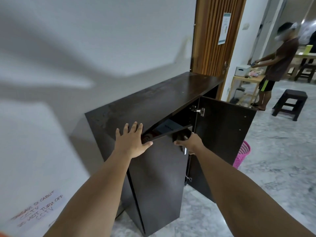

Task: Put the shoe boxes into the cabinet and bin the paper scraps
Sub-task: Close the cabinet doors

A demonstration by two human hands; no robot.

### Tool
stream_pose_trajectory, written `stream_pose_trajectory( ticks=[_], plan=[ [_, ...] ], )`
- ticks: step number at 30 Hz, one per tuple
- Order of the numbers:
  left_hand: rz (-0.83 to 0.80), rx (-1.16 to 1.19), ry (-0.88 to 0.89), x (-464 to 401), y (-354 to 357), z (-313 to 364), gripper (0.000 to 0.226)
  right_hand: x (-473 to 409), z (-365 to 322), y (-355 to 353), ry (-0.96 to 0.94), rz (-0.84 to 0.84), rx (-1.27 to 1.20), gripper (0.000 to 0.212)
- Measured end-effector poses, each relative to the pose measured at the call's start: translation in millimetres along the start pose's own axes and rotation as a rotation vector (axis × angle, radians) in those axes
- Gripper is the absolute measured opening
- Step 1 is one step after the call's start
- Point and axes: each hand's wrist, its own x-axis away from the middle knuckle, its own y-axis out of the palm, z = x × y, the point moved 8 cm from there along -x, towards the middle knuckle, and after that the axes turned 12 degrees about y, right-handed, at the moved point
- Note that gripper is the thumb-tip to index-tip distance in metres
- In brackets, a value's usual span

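Note:
A dark brown cabinet [153, 100] stands against the white wall. My left hand [131, 142] lies flat, fingers spread, on the front corner of its top. My right hand [189, 142] grips the metal handle on the left door [159, 182], which stands slightly ajar. The right door [224, 130] is swung wide open. Through the gap under the top I see shoe boxes inside: a dark one [166, 128] and one with a red logo [148, 137]. No paper scraps are in view.
A pink mesh bin [242, 154] stands on the marble floor behind the open right door. Further right are a dark stool [290, 103] and a person [275, 65] standing by a small wooden table. A slatted wooden door is behind the cabinet.

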Motion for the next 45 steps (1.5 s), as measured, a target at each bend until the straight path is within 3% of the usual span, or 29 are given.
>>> stream_pose_trajectory(
  ticks=[3,6,11,15,20,23,25,28,31,35,39,43,45],
  plan=[
    [0.006,-0.016,-0.002,-2.9,-0.3,0.4,0.099,-5.0,3.9,9.1,0.043,-0.037,-0.031,0.058],
    [0.007,-0.018,-0.005,-6.6,0.6,-1.4,0.097,-11.6,4.1,15.2,0.040,-0.040,-0.050,0.061],
    [0.009,-0.017,-0.011,-14.1,4.2,-4.8,0.090,-37.2,11.9,34.6,-0.007,0.054,-0.070,0.112],
    [0.035,-0.025,-0.026,-16.2,6.2,-6.0,0.078,-31.3,-10.2,56.4,-0.110,0.042,-0.082,0.095],
    [0.063,-0.062,-0.046,-17.2,5.8,-6.0,0.071,-57.1,-29.6,74.1,-0.126,-0.088,-0.072,0.115],
    [0.017,-0.055,-0.089,-26.2,4.7,-3.3,0.074,-50.9,-45.1,72.7,-0.158,-0.197,0.019,0.092],
    [-0.040,-0.034,-0.136,-37.3,4.5,1.7,0.080,-53.9,-48.2,66.9,-0.179,-0.259,0.150,0.088],
    [-0.127,-0.022,-0.215,-56.0,6.0,10.0,0.094,-64.6,-45.4,31.1,-0.152,-0.258,0.326,0.092],
    [-0.185,-0.033,-0.264,-77.8,6.1,16.7,0.107,-85.7,-48.6,-41.1,-0.162,-0.143,0.359,0.090],
    [-0.193,-0.023,-0.173,-117.4,9.7,34.7,0.114,-108.9,-58.7,-171.6,-0.281,0.235,0.451,0.057],
    [-0.139,-0.055,0.006,-155.6,12.8,60.1,0.105,-145.1,-36.0,-272.2,-0.178,0.554,0.553,0.051],
    [-0.138,-0.056,0.040,-184.7,15.2,68.9,0.105,-181.3,21.6,-309.0,0.068,0.485,0.498,0.070],
    [-0.152,-0.021,0.030,-196.9,14.4,73.2,0.102,-183.6,38.2,-311.1,0.036,0.465,0.471,0.062]
  ],
)
